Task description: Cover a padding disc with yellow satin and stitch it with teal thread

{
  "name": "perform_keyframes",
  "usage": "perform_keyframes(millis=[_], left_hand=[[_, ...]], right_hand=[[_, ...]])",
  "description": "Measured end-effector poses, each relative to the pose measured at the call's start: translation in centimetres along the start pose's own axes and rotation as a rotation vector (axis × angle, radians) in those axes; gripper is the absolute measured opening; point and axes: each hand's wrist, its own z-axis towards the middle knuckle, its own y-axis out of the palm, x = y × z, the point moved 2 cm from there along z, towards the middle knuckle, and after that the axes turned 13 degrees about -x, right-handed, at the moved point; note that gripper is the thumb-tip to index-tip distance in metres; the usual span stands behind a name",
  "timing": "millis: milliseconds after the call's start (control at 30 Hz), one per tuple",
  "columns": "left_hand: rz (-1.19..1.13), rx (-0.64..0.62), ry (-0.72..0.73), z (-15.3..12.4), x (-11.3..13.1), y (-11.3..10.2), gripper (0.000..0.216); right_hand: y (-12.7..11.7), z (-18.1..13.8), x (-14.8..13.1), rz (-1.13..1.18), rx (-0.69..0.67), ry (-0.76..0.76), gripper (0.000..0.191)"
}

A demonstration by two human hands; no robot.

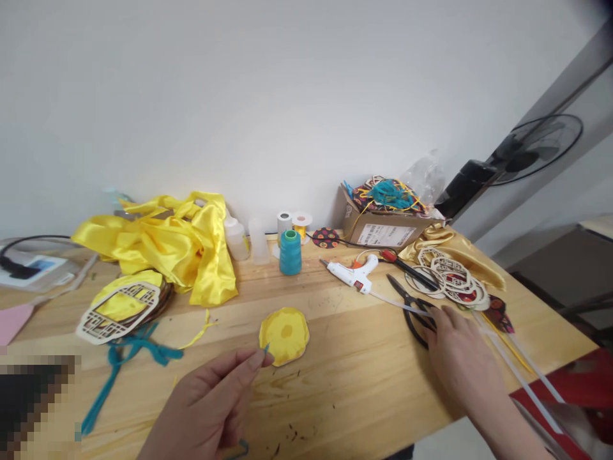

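My left hand [215, 399] is closed in a pinch, low in the middle of the view. A short end of teal thread [267, 349] sticks out from its fingertips, and a teal strand also shows below the hand. Just beyond those fingertips lies a round yellow fabric piece [286, 332] with a pale edge. On the right, my right hand [457, 348] has its fingers curled over the handles of black scissors [407, 300]. The blades lie on the table, pointing away to the left; the hand partly hides the handles.
A white glue gun [352, 273] lies left of the scissors. Behind stand a teal thread spool [290, 253], bottles [236, 238] and a cardboard box [383, 227]. Yellow satin [191, 249] and cut-out frames [119, 310] are at left; more cut-outs [454, 281] lie at right.
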Motion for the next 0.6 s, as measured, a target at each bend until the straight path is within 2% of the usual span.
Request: perform_keyframes(millis=[100,233,333,467,600], left_hand=[[0.004,0.009,0.001,0.0,0.2,0.1,0.037],[-0.012,0.029,-0.010,0.0,0.2,0.1,0.036],[-0.021,0.023,0.005,0.0,0.1,0.1,0.036],[-0.041,0.013,0.000,0.1,0.1,0.1,0.034],[-0.050,0.025,-0.008,0.2,0.0,0.1,0.032]], right_hand=[[-0.3,-0.2,0.4,0.048,-0.066,0.072,0.012],[-0.4,-0.4,0.7,0.090,-0.178,0.035,0.009],[-0.6,-0.6,0.8,0.128,-0.236,0.070,0.019],[-0.7,-0.9,0.5,0.127,-0.322,-0.059,0.023],[0.2,-1.2,0.7,0.068,-0.291,-0.102,0.035]])
